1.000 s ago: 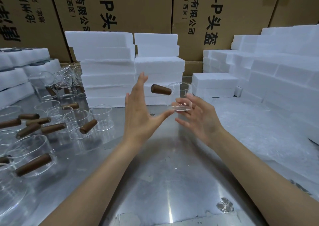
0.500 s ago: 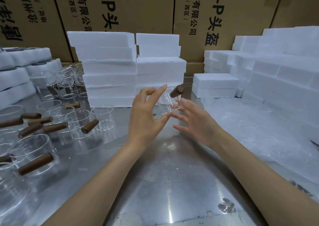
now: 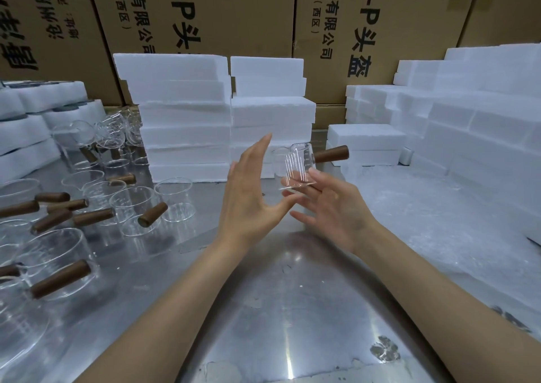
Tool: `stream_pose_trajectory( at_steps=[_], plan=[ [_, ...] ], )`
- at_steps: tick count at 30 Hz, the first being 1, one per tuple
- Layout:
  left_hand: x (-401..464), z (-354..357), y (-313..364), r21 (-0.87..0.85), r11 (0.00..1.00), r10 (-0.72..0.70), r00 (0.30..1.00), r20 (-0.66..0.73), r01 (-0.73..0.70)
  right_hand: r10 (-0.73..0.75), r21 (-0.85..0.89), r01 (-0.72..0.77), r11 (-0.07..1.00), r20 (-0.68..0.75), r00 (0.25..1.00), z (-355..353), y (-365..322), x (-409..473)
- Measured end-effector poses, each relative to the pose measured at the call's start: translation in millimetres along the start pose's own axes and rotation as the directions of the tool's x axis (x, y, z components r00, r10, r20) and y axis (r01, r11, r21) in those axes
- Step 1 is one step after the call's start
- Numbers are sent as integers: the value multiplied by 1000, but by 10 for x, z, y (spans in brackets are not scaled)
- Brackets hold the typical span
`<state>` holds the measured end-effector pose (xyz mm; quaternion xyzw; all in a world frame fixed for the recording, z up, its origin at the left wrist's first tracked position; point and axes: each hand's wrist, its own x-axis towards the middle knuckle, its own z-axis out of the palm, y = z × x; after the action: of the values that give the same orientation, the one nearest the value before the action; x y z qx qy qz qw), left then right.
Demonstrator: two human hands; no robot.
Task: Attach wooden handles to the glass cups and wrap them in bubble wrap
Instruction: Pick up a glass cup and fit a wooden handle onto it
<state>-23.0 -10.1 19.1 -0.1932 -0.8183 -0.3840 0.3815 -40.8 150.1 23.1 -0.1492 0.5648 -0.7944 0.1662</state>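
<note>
Cup (image 3: 295,167) with handle (image 3: 332,153): upright on right hand (image 3: 333,207) fingertips; left hand (image 3: 248,195) open, flat beside it, above table (image 3: 292,309).

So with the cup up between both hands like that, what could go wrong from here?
1. The glass cup rests only on the right hand's fingertips, and the left hand is open beside it: with no firm grip it could slip onto the metal table.
2. Its wooden handle sticks out sideways, so the weight may tip it.
3. A drop could strike the finished cups nearby.
</note>
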Motion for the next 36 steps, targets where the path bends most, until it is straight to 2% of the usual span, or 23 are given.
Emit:
stream_pose_trajectory(
  at_steps=[3,5,8,12,15,18,20,22,24,28,32,36],
  plan=[
    [-6,-2,4,-11,998,-62,997,43,62,11,13,-11,1000,32,999,-5,5,-4],
    [-7,-11,39,-102,984,-136,984,113,148,25,39,-26,999,38,999,-18,6,-1],
    [15,-22,101,-345,865,-305,927,218,366,42,21,-43,999,58,997,-24,3,6],
    [49,-24,76,-450,783,-377,903,207,430,57,-19,-56,998,39,998,-27,13,16],
    [32,-39,-1,-447,781,-380,900,215,436,15,-65,-18,998,-51,999,-8,5,18],
    [28,-61,-109,-439,768,-389,884,260,466,-127,-160,84,984,-283,951,-26,-17,46],
    [18,-64,-177,-420,769,-386,873,297,482,-264,-365,121,923,-376,888,-61,-16,64],
    [2,-58,-231,-400,775,-373,866,333,489,-389,-609,115,785,-340,856,-102,11,84],
    [-11,-47,-273,-376,786,-360,858,365,490,-450,-742,102,662,-285,847,-127,61,101],
    [-28,-18,-351,-347,789,-350,836,423,506,-429,-836,3,549,-278,860,-156,137,126],
    [-38,3,-388,-303,797,-347,806,480,523,-341,-858,-116,501,-319,884,-172,154,140],
    [-40,10,-381,-254,818,-349,796,495,516,-343,-868,-138,476,-328,880,-133,131,109]
  ],
)
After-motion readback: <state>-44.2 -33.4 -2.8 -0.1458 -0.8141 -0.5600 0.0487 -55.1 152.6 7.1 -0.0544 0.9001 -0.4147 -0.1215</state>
